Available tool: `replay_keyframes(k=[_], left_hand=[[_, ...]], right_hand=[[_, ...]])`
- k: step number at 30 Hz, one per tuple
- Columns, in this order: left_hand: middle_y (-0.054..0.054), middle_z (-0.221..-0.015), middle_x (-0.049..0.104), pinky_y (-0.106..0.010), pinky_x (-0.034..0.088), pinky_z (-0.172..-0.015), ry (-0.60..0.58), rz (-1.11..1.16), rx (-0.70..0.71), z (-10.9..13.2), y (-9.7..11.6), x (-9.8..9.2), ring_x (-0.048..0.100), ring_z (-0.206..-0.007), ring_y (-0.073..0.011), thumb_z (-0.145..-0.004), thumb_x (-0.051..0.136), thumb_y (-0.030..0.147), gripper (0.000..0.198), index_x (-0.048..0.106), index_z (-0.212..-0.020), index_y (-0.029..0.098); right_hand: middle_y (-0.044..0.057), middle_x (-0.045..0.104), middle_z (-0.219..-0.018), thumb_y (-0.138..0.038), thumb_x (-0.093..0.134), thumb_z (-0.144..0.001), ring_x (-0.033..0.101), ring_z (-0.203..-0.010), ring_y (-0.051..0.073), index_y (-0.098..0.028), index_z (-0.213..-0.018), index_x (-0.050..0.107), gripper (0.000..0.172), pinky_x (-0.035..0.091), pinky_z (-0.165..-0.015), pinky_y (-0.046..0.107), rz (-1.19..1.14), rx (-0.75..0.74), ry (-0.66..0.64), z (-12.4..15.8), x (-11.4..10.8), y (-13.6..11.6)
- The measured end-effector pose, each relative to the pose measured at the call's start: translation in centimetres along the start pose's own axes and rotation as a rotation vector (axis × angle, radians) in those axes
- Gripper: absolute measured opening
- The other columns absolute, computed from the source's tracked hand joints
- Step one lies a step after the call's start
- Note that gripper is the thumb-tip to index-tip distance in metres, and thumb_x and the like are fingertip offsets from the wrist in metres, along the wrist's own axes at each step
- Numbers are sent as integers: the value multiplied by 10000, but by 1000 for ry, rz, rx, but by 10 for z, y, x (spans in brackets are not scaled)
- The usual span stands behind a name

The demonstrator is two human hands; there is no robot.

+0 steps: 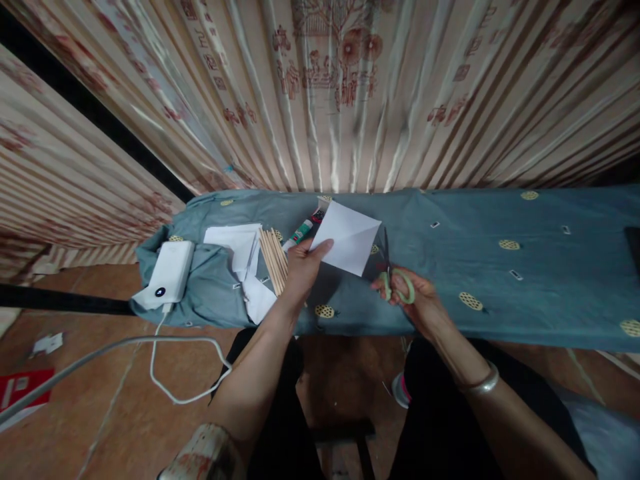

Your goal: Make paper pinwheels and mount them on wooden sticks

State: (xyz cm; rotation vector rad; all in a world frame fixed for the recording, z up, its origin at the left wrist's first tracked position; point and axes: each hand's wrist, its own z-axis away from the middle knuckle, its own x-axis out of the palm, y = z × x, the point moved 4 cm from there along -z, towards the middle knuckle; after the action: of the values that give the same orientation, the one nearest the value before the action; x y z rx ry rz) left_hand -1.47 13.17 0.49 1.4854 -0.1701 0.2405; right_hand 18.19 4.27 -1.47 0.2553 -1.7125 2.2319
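Note:
A square of white paper (349, 235) with faint crease lines is pinched in my left hand (306, 267), the thumb lying on its lower left part. My right hand (417, 293) grips a pair of scissors (397, 283) with pale green handles. The scissor blades point up, just right of the paper's right corner and apart from it. Left of my left hand lie a bundle of thin wooden sticks (273, 259) and a green and white glue stick (301, 232). A small red and black item (319, 215) is partly covered by the paper.
White paper sheets (235, 239) and a torn piece (259, 300) lie on the blue-green cloth (440, 253). At the left end sits a white power bank (171, 272), its white cable (153, 363) looping down past my left arm. A pleated curtain (340, 133) hangs behind.

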Motion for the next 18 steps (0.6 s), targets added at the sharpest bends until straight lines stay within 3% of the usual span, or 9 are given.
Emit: replay_keyframes(k=[4, 7, 18], left_hand=[[-1, -654, 702, -255, 451, -569, 72, -62, 75, -9, 11, -19, 587, -571, -128, -611, 840, 372, 248, 749, -707, 162], [0, -657, 697, -257, 451, -573, 75, -82, 111, -11, 13, -23, 583, -575, -126, -636, 824, 373, 232, 749, -712, 167], [12, -618, 665, -261, 450, -542, 66, -99, 87, -10, 5, -18, 563, -568, -134, -656, 815, 352, 183, 743, -686, 187]], right_hand=[[62, 731, -746, -579, 810, -652, 567, -584, 127, -185, -1032, 746, 551, 425, -494, 239, 140, 74, -192, 14, 6, 12], [54, 716, -719, -587, 808, -651, 567, -591, 132, -180, -1043, 752, 568, 440, -511, 249, 203, 88, -264, 20, 10, 17], [53, 685, -687, -617, 755, -703, 535, -567, 126, -182, -1037, 767, 548, 422, -481, 246, 279, 29, -302, 17, 18, 17]])
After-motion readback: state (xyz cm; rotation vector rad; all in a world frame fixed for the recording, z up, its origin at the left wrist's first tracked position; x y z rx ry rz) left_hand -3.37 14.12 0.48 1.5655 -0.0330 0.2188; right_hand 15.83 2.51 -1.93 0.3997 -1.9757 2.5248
